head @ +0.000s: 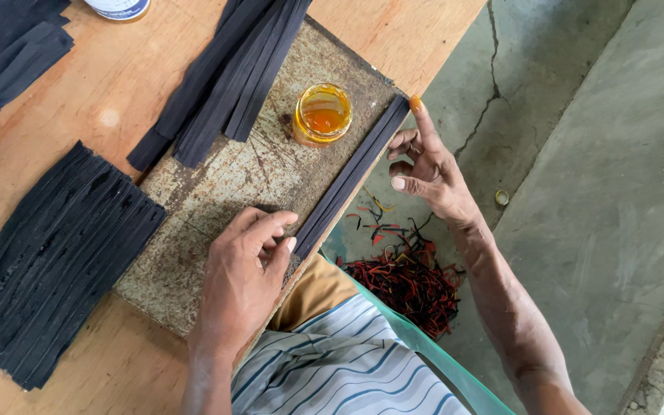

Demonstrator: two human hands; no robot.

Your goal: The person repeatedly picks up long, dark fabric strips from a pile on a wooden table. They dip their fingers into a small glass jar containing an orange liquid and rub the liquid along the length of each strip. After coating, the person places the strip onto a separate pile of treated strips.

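A long black strip (pixel 351 177) lies along the right edge of a worn, glue-stained board (pixel 217 184). My left hand (pixel 247 269) presses down on the strip's near end with its fingertips. My right hand (pixel 424 165) is at the strip's far end, index finger stretched out with orange glue on its tip, touching the strip's end; the other fingers are curled. A small open jar of orange glue (pixel 322 114) stands on the board just left of the strip.
A bundle of black strips (pixel 224 77) lies across the board's far part. A big stack of black strips (pixel 48 261) sits at the left on the wooden table (pixel 117 84), more at the top left (pixel 9 54). Red and black scraps (pixel 409 280) lie on the concrete floor.
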